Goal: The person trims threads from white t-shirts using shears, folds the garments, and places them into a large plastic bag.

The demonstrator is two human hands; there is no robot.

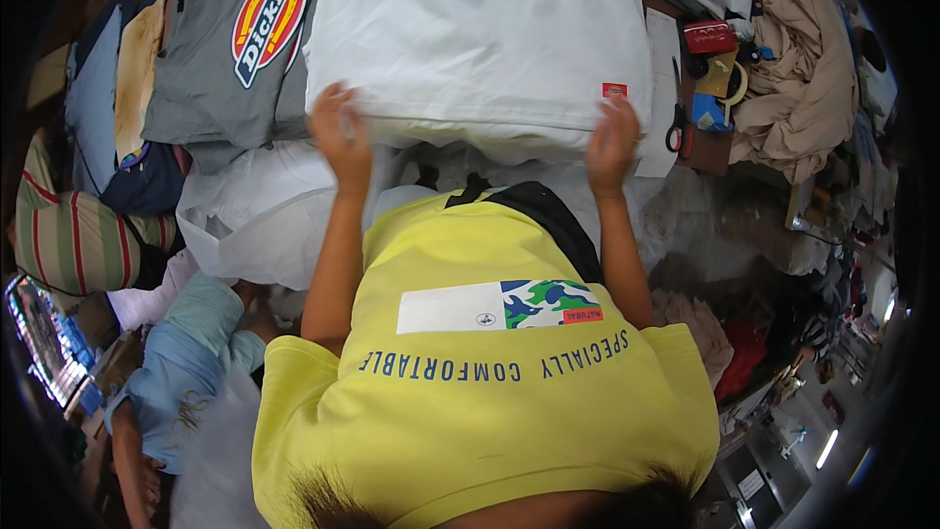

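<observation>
A white folded garment (480, 29) lies flat on the work surface in front of me, with a small red label (614, 90) near its front right corner. At its front left corner is my left hand (343, 142), its fingers raised against the cloth edge and smeared by motion. My right hand (614, 147) is at the front right corner, just below the label. Its fingers are blurred too, so whether either hand grips the cloth does not show. More pale fabric layers show under the front edge.
Left of the garment lies a grey shirt (211, 49) with a round printed badge. To the right are black-and-red scissors (676, 127), a tape roll (734, 85) and a beige cloth heap (798, 59). Clear plastic (264, 206) hangs at the front. Another person in light blue (191, 362) is at lower left.
</observation>
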